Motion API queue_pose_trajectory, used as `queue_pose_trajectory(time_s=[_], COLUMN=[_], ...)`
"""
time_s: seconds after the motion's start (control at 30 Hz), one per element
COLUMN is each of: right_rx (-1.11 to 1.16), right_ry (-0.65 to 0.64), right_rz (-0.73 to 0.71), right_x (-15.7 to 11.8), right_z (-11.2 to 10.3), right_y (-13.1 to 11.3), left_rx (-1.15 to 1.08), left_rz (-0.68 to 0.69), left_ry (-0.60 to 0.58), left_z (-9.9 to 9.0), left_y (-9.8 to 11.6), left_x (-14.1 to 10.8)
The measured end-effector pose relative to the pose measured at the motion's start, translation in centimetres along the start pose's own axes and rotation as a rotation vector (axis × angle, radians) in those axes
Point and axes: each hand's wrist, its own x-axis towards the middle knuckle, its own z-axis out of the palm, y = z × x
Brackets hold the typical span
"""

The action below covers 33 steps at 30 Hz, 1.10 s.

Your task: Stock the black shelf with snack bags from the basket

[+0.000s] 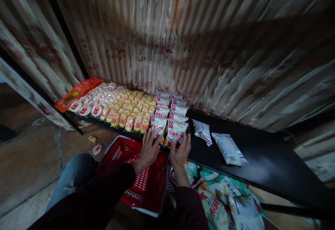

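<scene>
Two rows of white snack bags with red print and striped edges stand on a black shelf [264, 160]. At the front of the left row, my left hand [149, 148] rests its outstretched fingers on the lower part of a snack bag [158, 125]. My right hand [181, 152], fingers extended, lies against the lower right of the front snack bag [176, 127] in the right row. Neither hand is closed around a bag. Immediately left of the bags are rows of small yellow-wrapped cakes [129, 123]. Two more snack bags, one a crumpled bag [202, 130] and one a flat bag [229, 149], lie to the right.
Below my left arm sits a red plastic basket [150, 195]. Under the shelf at right is a heap of snack packets [230, 195]. White-wrapped round cakes [96, 110] and an orange packet [75, 92] occupy the shelf's left end. A striped curtain [146, 31] hangs behind.
</scene>
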Motion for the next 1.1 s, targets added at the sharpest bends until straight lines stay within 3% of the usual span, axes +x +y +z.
queue_pose_trajectory(time_s=[0.4, 0.6, 1.1], right_rx=[0.006, 0.007, -0.061], right_ry=[-0.006, 0.041, 0.041], right_rz=[0.027, 0.002, -0.009], right_x=[0.1, 0.4, 0.6], right_z=[0.8, 1.1, 1.7], right_y=[0.5, 0.7, 0.1], left_rx=[-0.048, -0.067, -0.100], left_rz=[0.065, 0.044, 0.093], left_ry=[0.075, 0.097, 0.022], left_z=[1.6, 1.3, 1.2], left_y=[-1.4, -2.0, -3.0], left_x=[2.5, 3.6, 2.8])
